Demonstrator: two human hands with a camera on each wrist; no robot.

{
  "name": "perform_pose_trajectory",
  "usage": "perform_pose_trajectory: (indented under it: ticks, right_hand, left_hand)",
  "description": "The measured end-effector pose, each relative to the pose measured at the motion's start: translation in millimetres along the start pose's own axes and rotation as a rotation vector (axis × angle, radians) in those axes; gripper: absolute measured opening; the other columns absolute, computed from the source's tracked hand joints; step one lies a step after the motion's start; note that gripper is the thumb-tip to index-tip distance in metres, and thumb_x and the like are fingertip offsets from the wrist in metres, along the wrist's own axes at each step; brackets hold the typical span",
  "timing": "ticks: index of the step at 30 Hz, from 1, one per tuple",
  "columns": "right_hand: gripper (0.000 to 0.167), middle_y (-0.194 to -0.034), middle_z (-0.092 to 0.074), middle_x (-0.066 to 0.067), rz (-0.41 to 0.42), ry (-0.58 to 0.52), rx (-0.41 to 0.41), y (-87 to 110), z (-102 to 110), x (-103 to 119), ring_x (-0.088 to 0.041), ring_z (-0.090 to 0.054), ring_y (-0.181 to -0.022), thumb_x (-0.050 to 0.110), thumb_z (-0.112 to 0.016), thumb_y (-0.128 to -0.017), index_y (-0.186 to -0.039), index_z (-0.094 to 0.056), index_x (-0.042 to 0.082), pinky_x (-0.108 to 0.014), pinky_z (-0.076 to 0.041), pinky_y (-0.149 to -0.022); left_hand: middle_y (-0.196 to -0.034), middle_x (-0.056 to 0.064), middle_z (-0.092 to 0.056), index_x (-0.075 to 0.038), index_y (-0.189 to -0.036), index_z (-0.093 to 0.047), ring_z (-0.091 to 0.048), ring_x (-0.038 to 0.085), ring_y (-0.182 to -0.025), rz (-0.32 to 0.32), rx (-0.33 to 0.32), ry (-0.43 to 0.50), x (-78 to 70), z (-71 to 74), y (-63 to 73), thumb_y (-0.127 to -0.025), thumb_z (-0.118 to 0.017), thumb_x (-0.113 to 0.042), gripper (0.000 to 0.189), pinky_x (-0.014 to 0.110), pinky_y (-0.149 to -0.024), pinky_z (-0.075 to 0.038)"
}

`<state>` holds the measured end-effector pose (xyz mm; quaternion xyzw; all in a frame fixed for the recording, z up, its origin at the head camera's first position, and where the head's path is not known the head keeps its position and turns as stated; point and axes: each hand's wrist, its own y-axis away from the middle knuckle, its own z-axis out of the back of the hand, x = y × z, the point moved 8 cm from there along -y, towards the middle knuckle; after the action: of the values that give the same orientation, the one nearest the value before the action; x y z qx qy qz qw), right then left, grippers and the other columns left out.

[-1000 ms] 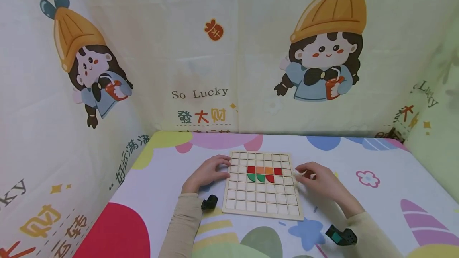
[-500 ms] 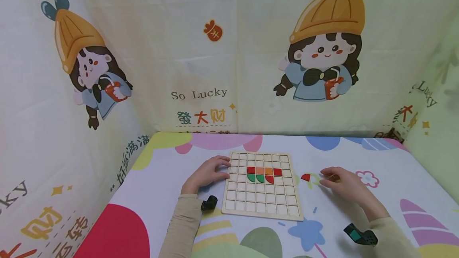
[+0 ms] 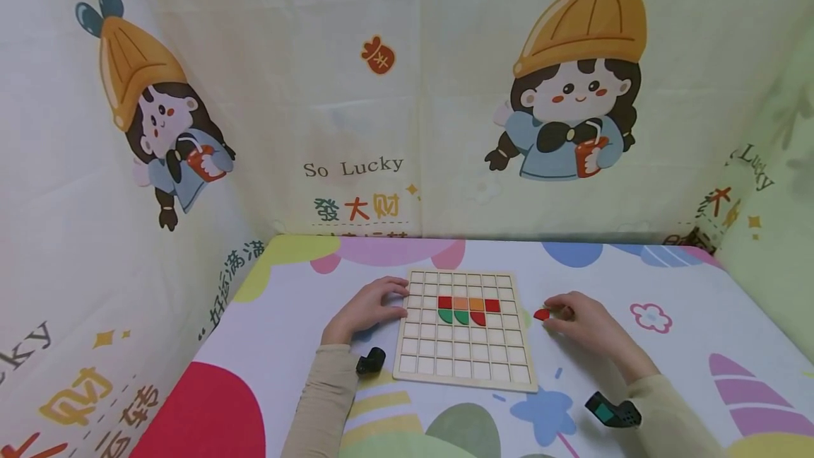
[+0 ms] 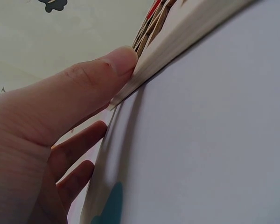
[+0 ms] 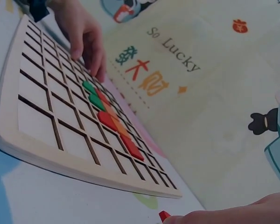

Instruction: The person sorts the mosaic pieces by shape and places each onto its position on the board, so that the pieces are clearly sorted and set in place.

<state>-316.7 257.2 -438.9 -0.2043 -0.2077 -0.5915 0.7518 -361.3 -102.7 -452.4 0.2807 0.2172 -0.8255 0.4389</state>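
A square wooden grid board (image 3: 464, 366) lies on the table with small coloured tiles in some cells. One row holds a red square tile (image 3: 446, 302), two orange ones and another red one. Below it sit two green quarter-circle tiles (image 3: 446, 316) and a red one (image 3: 478, 318). My left hand (image 3: 369, 309) rests against the board's left edge; its thumb (image 4: 119, 60) touches the rim in the left wrist view. Right of the board, thumb and fingers of my right hand (image 3: 588, 327) pinch a loose red quarter-circle tile (image 3: 541, 314), which peeks out at the thumb tip in the right wrist view.
A white cloth with colourful printed shapes covers the table (image 3: 636, 373). Printed fabric curtains (image 3: 458, 182) stand behind and on both sides. Each wrist carries a small dark camera, such as the left one (image 3: 372, 360).
My right hand first moved right, away from the board, leaving the red quarter-circle tile visible on the table. It has since come back left to that tile. My left hand stays put.
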Motion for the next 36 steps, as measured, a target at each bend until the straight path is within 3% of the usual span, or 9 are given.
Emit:
perform_pose_trajectory:
  ticks: [7,16,21,26,36]
  right_hand:
    - [0.023,-0.088,-0.061,-0.001,0.086,0.039,-0.037,-5.0,-3.1,8.8,-0.016,-0.049,-0.077,0.014,-0.077,-0.083,-0.102,-0.072,0.003,-0.031,-0.046,-0.065]
    - [0.018,-0.092,-0.058,-0.003,0.074,0.037,-0.106,-5.1,1.0,8.5,-0.019,-0.054,-0.083,0.004,-0.075,-0.083,-0.1,-0.071,0.008,-0.036,-0.052,-0.073]
    - [0.017,-0.091,-0.058,0.0,0.097,0.03,-0.048,-3.6,-1.2,11.1,-0.017,-0.053,-0.082,0.009,-0.077,-0.083,-0.099,-0.071,0.011,-0.035,-0.05,-0.073]
    - [0.03,-0.094,-0.058,-0.001,0.074,0.02,0.033,0.0,-4.1,8.0,-0.018,-0.049,-0.083,0.021,-0.08,-0.081,-0.105,-0.07,0.008,-0.034,-0.048,-0.071]
    - [0.026,-0.089,-0.061,0.002,0.079,0.032,-0.023,-2.6,-2.9,2.4,-0.015,-0.048,-0.078,0.021,-0.079,-0.082,-0.103,-0.071,0.008,-0.026,-0.044,-0.064]
  left_hand:
    - [-0.138,0.002,-0.054,-0.01,-0.117,-0.069,-0.044,0.023,-0.134,0.005,-0.003,0.01,0.2,-0.1,0.5,-0.086,-0.077,-0.022,0.035,0.042,-0.112,-0.034]
    - [-0.139,0.001,-0.054,-0.011,-0.118,-0.069,-0.043,0.022,-0.134,0.012,0.003,0.0,2.3,-0.8,-1.2,-0.086,-0.077,-0.022,0.036,0.04,-0.113,-0.034]
    - [-0.138,0.002,-0.054,-0.01,-0.117,-0.069,-0.044,0.023,-0.134,-0.002,0.0,0.0,2.1,-0.6,-1.1,-0.086,-0.077,-0.023,0.035,0.042,-0.112,-0.034]
    - [-0.139,0.002,-0.054,-0.01,-0.117,-0.069,-0.044,0.023,-0.134,0.0,0.001,0.002,1.8,-0.6,-0.3,-0.086,-0.076,-0.024,0.035,0.042,-0.112,-0.034]
    - [-0.138,0.003,-0.055,-0.009,-0.117,-0.069,-0.045,0.024,-0.133,-0.016,-0.009,0.006,0.3,-0.6,0.3,-0.086,-0.077,-0.024,0.035,0.043,-0.111,-0.036]
